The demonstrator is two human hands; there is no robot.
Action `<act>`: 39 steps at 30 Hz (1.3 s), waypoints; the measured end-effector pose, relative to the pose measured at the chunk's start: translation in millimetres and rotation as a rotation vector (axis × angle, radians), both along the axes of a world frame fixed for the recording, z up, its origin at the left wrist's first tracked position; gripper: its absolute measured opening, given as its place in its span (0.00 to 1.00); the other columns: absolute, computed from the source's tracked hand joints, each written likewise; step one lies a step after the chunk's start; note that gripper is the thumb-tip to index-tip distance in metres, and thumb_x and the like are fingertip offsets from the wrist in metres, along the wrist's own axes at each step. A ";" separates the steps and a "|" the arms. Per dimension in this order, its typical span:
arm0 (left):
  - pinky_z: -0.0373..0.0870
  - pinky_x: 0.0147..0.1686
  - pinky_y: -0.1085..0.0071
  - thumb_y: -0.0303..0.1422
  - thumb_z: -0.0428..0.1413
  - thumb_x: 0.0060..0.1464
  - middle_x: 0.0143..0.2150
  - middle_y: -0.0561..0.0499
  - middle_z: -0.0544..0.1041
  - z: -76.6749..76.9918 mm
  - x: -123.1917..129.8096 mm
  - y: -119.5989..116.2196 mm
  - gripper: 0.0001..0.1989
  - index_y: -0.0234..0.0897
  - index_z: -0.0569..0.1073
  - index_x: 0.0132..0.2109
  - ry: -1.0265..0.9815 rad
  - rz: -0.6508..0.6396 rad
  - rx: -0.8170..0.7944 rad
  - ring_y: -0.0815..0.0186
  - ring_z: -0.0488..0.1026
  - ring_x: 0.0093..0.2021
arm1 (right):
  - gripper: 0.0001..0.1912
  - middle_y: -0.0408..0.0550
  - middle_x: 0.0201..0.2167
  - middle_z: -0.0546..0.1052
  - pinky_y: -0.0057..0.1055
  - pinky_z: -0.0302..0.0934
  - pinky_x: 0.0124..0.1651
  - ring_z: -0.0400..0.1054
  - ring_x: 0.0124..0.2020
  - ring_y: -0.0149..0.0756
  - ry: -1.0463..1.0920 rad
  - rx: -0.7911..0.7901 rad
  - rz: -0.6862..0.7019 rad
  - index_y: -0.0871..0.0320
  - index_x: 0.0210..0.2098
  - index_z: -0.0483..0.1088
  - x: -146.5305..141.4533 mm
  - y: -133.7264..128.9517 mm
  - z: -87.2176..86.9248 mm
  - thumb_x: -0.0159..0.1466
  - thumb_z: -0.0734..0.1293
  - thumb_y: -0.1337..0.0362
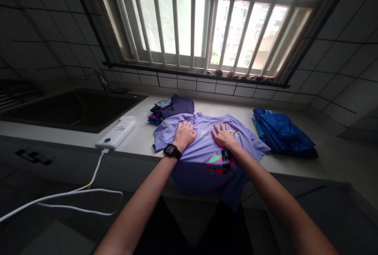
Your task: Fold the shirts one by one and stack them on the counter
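Observation:
A light purple T-shirt (203, 123) with a pink, green and black print lies spread on the white counter, its lower part hanging over the front edge. My left hand (185, 133) rests flat on the shirt's left chest area, fingers apart, a black watch on the wrist. Flat on the right chest area, fingers spread, is my right hand (224, 135). Neither hand grips the cloth. Behind the left sleeve sits a pile of folded dark clothes (177, 106). Folded blue clothes (285, 133) lie to the right of the shirt.
A white power bank (116, 133) with a white cable (96, 172) sits near the counter's (141, 135) front edge, left of the shirt. Farther left is a dark sink (71, 107) with a faucet (103, 81). A barred window (206, 26) is behind the counter.

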State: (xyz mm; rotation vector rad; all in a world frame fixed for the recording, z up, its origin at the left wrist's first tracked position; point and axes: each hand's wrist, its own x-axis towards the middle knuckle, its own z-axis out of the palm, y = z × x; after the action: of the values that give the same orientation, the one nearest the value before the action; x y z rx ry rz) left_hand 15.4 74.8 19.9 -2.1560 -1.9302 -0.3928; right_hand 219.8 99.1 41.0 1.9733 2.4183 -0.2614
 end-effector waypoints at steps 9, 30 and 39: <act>0.59 0.71 0.48 0.31 0.47 0.64 0.67 0.32 0.73 -0.7 -2.2 2.8 0.23 0.27 0.78 0.59 -0.007 -0.020 0.008 0.47 0.67 0.70 | 0.32 0.64 0.75 0.60 0.54 0.52 0.72 0.54 0.74 0.54 0.061 0.214 -0.189 0.61 0.75 0.56 19.0 10.1 5.7 0.76 0.51 0.55; 0.67 0.64 0.60 0.34 0.49 0.68 0.61 0.39 0.78 29.6 0.7 24.3 0.18 0.36 0.78 0.57 0.091 -0.096 -0.132 0.55 0.75 0.60 | 0.33 0.51 0.79 0.52 0.51 0.42 0.77 0.45 0.78 0.45 0.084 0.133 -0.194 0.60 0.76 0.55 69.1 51.7 -11.3 0.77 0.46 0.56; 0.64 0.69 0.59 0.33 0.50 0.66 0.68 0.43 0.74 -1.3 2.1 34.3 0.21 0.40 0.76 0.62 -0.018 -0.230 -0.071 0.56 0.71 0.68 | 0.30 0.55 0.77 0.58 0.52 0.44 0.76 0.51 0.76 0.46 0.162 0.174 -0.187 0.60 0.72 0.62 68.4 52.3 -9.4 0.76 0.49 0.57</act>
State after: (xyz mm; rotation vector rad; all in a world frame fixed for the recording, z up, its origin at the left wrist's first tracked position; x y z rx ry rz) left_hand 17.5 109.1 18.5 -2.4378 -1.7335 -0.3892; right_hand 288.2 151.3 31.6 2.3460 2.4261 -0.2281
